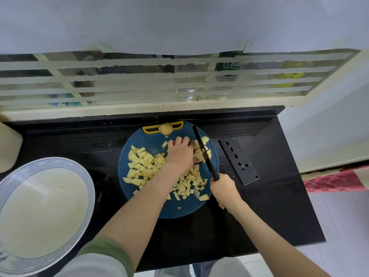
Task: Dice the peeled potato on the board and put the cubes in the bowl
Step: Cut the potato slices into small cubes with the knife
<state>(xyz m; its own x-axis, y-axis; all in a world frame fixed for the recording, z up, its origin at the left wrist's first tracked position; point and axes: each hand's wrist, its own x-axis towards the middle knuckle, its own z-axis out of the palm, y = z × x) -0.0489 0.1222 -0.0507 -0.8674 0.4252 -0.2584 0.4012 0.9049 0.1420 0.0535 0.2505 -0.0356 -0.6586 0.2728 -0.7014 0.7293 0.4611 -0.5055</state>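
A round dark blue cutting board (185, 208) lies on the black counter. Several pale yellow potato cubes (143, 162) are spread over it. My left hand (180, 153) holds down a cluster of potato strips (199, 154) at the board's right side, fingers curled over them. My right hand (225, 191) grips the handle of a black knife (202, 148) whose blade rests across those strips. A small whole potato piece (165, 128) sits at the board's far edge by the yellow handle. The white bowl (79, 176) with a blue rim stands at the left and holds one tiny scrap.
A black knife sheath (238, 161) with holes lies right of the board. A window frame (151, 108) with bars runs along the counter's far edge. A pale container (9, 144) stands at the far left. The counter's right edge drops to the floor, where a red cloth (335, 180) lies.
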